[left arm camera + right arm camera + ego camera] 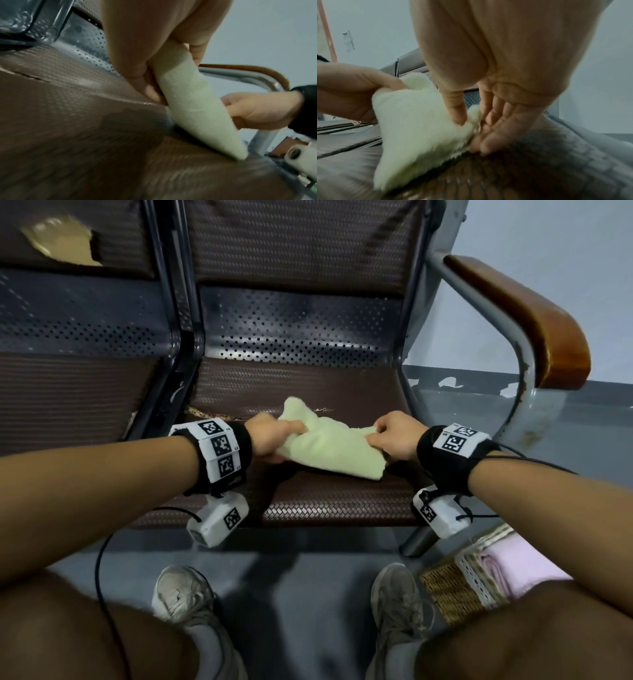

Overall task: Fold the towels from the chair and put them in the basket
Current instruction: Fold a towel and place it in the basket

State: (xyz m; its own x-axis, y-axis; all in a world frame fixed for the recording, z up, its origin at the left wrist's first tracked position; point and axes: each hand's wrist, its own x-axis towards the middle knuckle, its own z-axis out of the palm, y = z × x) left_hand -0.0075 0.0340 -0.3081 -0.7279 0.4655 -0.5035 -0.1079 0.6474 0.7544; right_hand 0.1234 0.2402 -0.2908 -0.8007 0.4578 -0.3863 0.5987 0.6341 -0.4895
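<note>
Towel (327, 445), pale green, lies at the centre of the head view on the chair seat (342, 505), folding under way. My left hand (270, 436) pinches its left edge, my right hand (394, 436) its right corner. Next I judge: bring edges together, then carry it to the basket (455, 587) at lower right.

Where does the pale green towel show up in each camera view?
Head: pale green towel centre, on the brown seat, between both hands.
Left wrist: centre-right, hanging from the left hand.
Right wrist: lower left, pinched by the right hand.
Shared landmark: perforated metal seat back.
</note>
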